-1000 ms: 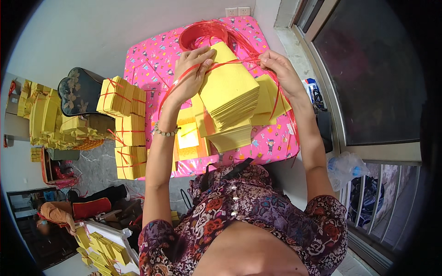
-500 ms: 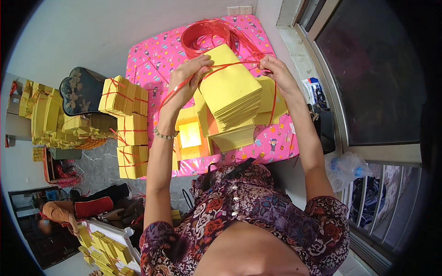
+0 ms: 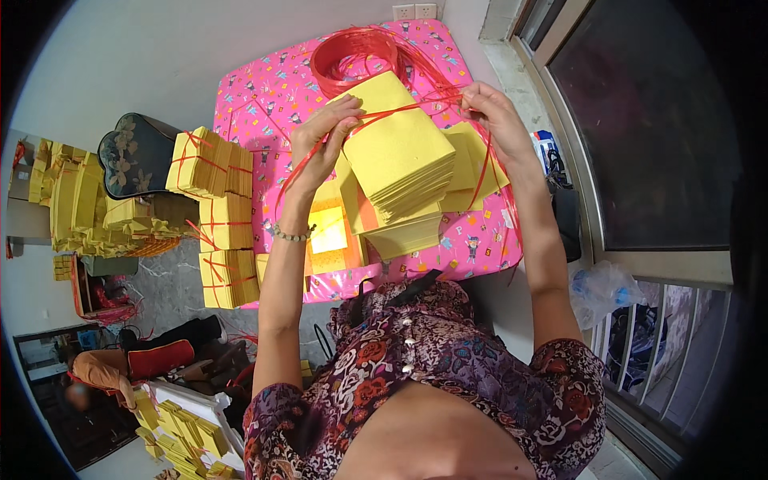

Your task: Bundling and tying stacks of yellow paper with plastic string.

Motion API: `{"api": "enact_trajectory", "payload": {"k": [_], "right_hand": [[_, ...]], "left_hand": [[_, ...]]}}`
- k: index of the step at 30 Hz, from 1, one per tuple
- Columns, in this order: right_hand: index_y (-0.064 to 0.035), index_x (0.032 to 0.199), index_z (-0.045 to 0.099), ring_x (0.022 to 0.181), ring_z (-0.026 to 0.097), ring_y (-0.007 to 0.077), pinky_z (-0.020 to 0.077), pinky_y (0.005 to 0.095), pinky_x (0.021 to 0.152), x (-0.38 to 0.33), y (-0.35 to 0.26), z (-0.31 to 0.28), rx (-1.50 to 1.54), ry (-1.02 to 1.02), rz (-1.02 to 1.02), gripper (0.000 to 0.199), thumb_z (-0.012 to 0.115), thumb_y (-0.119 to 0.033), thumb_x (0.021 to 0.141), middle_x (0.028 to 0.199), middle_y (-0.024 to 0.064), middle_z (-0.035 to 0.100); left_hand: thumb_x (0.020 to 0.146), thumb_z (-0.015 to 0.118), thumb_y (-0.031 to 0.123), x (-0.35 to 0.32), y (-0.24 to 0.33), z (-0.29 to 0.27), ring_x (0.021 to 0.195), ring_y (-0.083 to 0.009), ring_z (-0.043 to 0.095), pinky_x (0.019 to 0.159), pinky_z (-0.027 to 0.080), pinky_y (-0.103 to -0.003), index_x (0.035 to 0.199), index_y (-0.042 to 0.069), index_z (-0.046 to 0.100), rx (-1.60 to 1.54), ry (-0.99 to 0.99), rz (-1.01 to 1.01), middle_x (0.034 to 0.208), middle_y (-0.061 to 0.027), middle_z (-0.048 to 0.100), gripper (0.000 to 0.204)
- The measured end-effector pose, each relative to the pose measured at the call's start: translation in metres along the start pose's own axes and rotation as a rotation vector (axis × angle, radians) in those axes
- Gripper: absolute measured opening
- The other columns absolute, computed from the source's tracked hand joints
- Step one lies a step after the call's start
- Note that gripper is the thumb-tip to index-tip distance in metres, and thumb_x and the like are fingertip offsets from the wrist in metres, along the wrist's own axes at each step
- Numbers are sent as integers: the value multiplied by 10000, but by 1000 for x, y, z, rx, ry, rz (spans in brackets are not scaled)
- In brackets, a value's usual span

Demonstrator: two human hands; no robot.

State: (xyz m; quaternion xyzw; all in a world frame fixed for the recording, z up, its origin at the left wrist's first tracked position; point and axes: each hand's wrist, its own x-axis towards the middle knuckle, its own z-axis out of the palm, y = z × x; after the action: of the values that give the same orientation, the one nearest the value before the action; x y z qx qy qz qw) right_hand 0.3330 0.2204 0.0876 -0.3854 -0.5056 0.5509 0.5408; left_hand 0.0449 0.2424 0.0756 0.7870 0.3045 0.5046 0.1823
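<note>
A thick stack of yellow paper [image 3: 400,152] stands in front of me on other yellow paper, on a table with a pink printed cover. Red plastic ribbon [image 3: 392,114] runs across the top of the stack. My left hand [image 3: 324,140] is closed on the ribbon at the stack's left edge, with a tail hanging down beside the wrist. Off the stack's far right corner, my right hand [image 3: 490,112] pinches the ribbon, and loose strands trail below it. Whether the ribbon passes under the stack is hidden.
A red ribbon coil [image 3: 352,60] lies behind the stack. Tied yellow bundles [image 3: 226,222] are piled along the table's left edge, near a dark floral chair back [image 3: 136,156]. Lower left, another person [image 3: 104,370] is beside a white table holding yellow paper. A window [image 3: 656,120] is at right.
My right hand has moved slightly outward to the right and up, drawing the ribbon along. My left hand stays at the stack's left edge.
</note>
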Motion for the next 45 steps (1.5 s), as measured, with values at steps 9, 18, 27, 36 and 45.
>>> {"api": "enact_trajectory", "payload": {"k": [9, 18, 27, 36, 45], "right_hand": [[-50, 802, 538, 772, 479, 60, 384, 219, 747, -47, -63, 40, -248, -11, -116, 171, 488, -148, 933, 807, -12, 542], [-77, 894, 581, 771, 523, 61, 418, 221, 689, -142, -2, 80, 149, 50, 234, 172, 497, -213, 954, 822, -12, 564], [-86, 925, 605, 703, 525, 64, 438, 237, 617, -167, 90, 82, 566, 182, 591, 246, 519, -314, 951, 755, -28, 534], [-80, 1006, 600, 485, 261, 0, 201, 172, 406, -157, 80, 84, 441, 207, 682, 200, 553, -262, 938, 637, -97, 340], [-87, 1063, 574, 453, 252, -18, 173, 174, 383, -137, 84, 87, 534, 184, 730, 198, 614, -196, 903, 617, -121, 334]], "left_hand": [[855, 629, 90, 0, 2, 8, 1030, -260, 629, 874, 503, -351, 915, 6, 690, 16, 43, -15, 996, -135, 682, 120], [849, 636, 73, -4, -3, 4, 1001, -245, 645, 850, 518, -331, 914, 4, 687, 15, 68, -14, 971, -126, 689, 108], [816, 696, 99, 8, -1, -10, 804, -110, 635, 758, 522, -246, 906, 8, 715, -222, 31, -252, 907, -81, 703, 129], [871, 651, 267, 57, -42, -25, 820, -114, 636, 777, 500, -236, 1007, 6, 692, -307, -168, -522, 873, -69, 698, 297], [920, 585, 310, 74, -88, -8, 673, -53, 603, 562, 508, -217, 985, -17, 655, -456, -579, -1008, 801, -49, 670, 341]]}}
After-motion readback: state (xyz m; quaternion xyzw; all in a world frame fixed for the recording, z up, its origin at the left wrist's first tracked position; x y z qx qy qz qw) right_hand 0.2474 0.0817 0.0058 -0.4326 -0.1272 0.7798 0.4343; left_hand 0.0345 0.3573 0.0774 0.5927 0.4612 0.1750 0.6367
